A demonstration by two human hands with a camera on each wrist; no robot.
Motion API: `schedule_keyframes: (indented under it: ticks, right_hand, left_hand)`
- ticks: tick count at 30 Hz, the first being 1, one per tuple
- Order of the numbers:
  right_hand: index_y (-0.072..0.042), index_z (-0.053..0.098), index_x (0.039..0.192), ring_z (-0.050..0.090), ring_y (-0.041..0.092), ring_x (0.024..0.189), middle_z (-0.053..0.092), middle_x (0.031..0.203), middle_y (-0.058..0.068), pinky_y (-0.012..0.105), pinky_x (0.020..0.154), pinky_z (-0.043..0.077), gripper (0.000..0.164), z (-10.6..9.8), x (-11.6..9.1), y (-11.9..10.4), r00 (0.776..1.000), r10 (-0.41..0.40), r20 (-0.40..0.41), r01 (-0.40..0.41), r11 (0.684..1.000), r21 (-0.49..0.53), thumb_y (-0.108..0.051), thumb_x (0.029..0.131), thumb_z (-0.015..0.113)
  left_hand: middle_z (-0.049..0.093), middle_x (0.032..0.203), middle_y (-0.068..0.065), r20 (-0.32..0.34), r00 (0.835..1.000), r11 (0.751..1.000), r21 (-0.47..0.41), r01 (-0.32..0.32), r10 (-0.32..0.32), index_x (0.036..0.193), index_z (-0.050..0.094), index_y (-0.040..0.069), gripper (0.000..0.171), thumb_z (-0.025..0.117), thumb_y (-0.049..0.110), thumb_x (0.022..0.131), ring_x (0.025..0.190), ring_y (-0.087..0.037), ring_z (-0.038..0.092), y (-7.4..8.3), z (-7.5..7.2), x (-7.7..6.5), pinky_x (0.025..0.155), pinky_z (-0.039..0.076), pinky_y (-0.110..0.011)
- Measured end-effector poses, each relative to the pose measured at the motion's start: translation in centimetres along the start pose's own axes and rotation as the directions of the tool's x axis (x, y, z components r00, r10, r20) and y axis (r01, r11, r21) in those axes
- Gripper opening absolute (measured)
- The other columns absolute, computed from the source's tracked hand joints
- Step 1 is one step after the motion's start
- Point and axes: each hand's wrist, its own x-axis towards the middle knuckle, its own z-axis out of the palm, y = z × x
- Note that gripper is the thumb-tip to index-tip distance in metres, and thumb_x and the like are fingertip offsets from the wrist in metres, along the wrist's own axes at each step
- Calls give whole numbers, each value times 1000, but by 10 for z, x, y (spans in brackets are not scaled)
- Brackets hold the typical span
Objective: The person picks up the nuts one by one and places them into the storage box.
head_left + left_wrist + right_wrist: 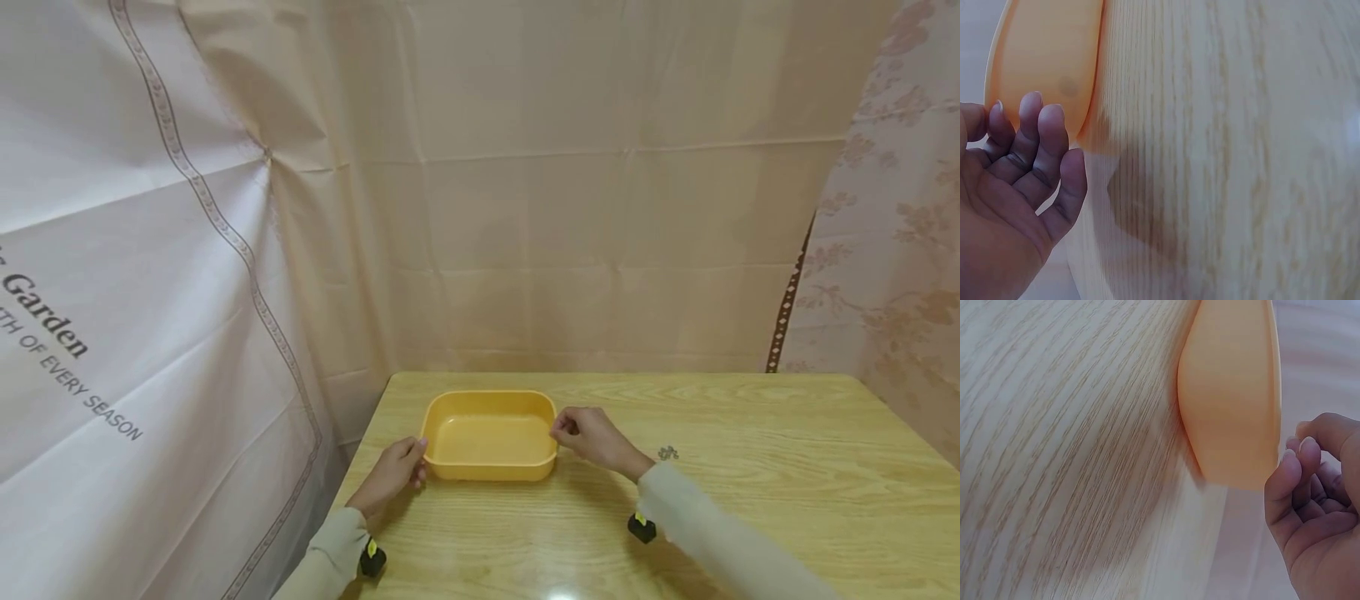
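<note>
A yellow plastic tray [491,472], rectangular with rounded corners and raised walls, sits on the wood-grain table. At its left end my left hand [395,473] pinches the rim between thumb and index finger; the other fingers [1047,144] curl loosely beside the outer wall. My right hand [596,437] is at the opposite end, thumb and fingertips together at the rim. In the right wrist view its curled fingers [1291,472] overlap the top edge of the tray [1232,406], partly hiding the contact.
A small cluster of dark loops [667,452] lies on the table [780,500], right of the tray and near my right wrist. Beige cloth [585,250] hangs behind the table's far edge, and printed white cloth [187,333] hangs along the left.
</note>
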Motion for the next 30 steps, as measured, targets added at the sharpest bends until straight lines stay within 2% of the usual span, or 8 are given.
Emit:
schedule_keyframes:
  ticks: [9, 15, 21, 26, 30]
  right_hand:
    - [-2, 69, 98, 54, 8, 57, 69, 83, 10, 24, 49, 48, 10, 3, 2, -4, 1000, -18, -11, 17, 1000, -12, -10, 103, 65]
    - [-7, 69, 93, 55, 4, 65, 66, 80, -4, 23, 56, 49, 8, 7, 3, -1, 997, -73, -29, 71, 996, -63, -9, 100, 68]
    - [-9, 68, 93, 51, 6, 62, 62, 76, -5, 23, 54, 46, 8, 7, 1, 1, 999, -40, -21, 38, 996, -79, -10, 101, 67]
    - [-10, 66, 92, 52, 8, 61, 60, 74, -6, 24, 52, 46, 8, 8, 0, 3, 1000, -2, -26, 0, 996, -86, -9, 100, 68]
    - [-12, 64, 91, 51, 7, 60, 58, 73, -6, 23, 52, 45, 9, 10, 3, 5, 999, -3, -44, -2, 994, -107, -8, 98, 67]
  left_hand:
    - [60, 81, -11, 15, 1000, 1000, 4, -10, 10, 95, 56, -1, 39, 43, 32, 113, 66, -16, 56, 1, 0, 0, 59, 53, -27]
    - [60, 80, -11, -2, 1000, 1000, -11, 4, -4, 96, 56, -2, 39, 45, 32, 113, 66, -19, 56, 2, 2, -2, 59, 52, -28]
    - [60, 81, -12, -10, 1000, 1000, -2, 4, -4, 96, 56, -2, 42, 44, 35, 112, 66, -18, 55, 1, 4, -2, 59, 52, -29]
    - [60, 80, -11, 16, 1000, 1000, -9, -5, 5, 96, 57, -1, 41, 44, 34, 113, 67, -17, 56, 1, 3, -2, 60, 53, -28]
    - [60, 80, -11, 19, 1000, 1000, -16, -7, 7, 96, 57, -2, 40, 44, 32, 113, 68, -18, 57, 1, 0, -2, 60, 53, -28]
